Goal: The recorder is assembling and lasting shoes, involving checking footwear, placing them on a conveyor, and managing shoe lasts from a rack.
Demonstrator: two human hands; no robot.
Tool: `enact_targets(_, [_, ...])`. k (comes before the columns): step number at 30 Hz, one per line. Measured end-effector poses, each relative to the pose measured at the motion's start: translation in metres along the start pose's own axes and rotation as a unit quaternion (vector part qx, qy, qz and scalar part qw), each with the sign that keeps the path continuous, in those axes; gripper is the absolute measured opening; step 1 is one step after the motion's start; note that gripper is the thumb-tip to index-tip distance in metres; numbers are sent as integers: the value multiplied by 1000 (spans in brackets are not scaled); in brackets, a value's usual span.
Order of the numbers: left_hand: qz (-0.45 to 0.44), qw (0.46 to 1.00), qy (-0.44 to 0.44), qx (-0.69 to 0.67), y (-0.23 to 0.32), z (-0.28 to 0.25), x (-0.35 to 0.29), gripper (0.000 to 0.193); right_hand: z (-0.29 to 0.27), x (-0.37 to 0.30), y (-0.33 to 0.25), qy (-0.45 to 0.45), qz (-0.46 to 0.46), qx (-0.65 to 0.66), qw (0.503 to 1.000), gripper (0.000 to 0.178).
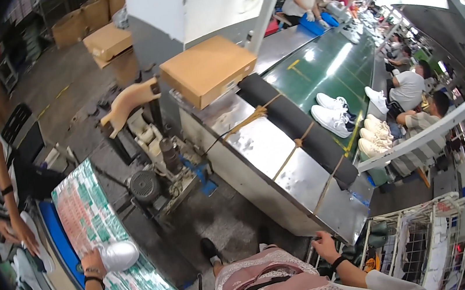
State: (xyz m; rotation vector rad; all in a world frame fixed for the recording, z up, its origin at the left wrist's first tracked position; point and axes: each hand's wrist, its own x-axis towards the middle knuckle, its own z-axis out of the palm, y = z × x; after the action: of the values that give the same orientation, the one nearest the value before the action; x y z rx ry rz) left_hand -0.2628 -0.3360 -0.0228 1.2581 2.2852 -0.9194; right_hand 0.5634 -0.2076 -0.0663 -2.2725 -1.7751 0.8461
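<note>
My left hand (pixel 91 262) is closed on the heel end of a white shoe (pixel 121 256). The shoe lies over a sloping board (pixel 84 202) covered in green, white and red patterned sheeting, its toe pointing right. Low on the right, my right hand (pixel 324 245) is beside the corner of a metal-topped bench (pixel 244 143). Its fingers are loosely bent and apart, with nothing visible in them. At the far left, another person's hands (pixel 21 231) are next to a white shoe piece (pixel 39 244).
Across the bench, a green conveyor belt (pixel 308 76) carries white shoes (pixel 331 117) and cream shoes (pixel 373 135). A cardboard box (pixel 208 69) rests on the bench's far end. A machine with a motor (pixel 144 186) stands between board and bench. Wire racks (pixel 415 238) stand right; several people sit along the belt.
</note>
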Motion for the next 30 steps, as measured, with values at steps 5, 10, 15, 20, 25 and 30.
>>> enact_targets(5, [76, 994, 28, -79, 34, 1, -17, 48, 38, 19, -31, -84, 73, 171, 979, 53])
enact_targets(10, [298, 899, 235, -219, 152, -99, -101, 56, 46, 54, -182, -306, 147, 493, 801, 68])
enact_targets(15, [398, 783, 430, -210, 287, -217, -145, 32, 55, 88, -303, -572, 108, 588, 562, 79])
enact_targets(20, [272, 794, 476, -262, 344, -241, -144, 64, 0, 121, -364, -612, 68, 573, 542, 61])
enact_targets(25, [197, 792, 381, -434, 369, -242, -119, 102, -7, 153, -414, -372, -234, 486, 755, 80])
enact_targets(30, [159, 706, 434, -536, 352, -261, -61, 103, -5, 166, -489, -285, -378, 412, 779, 89])
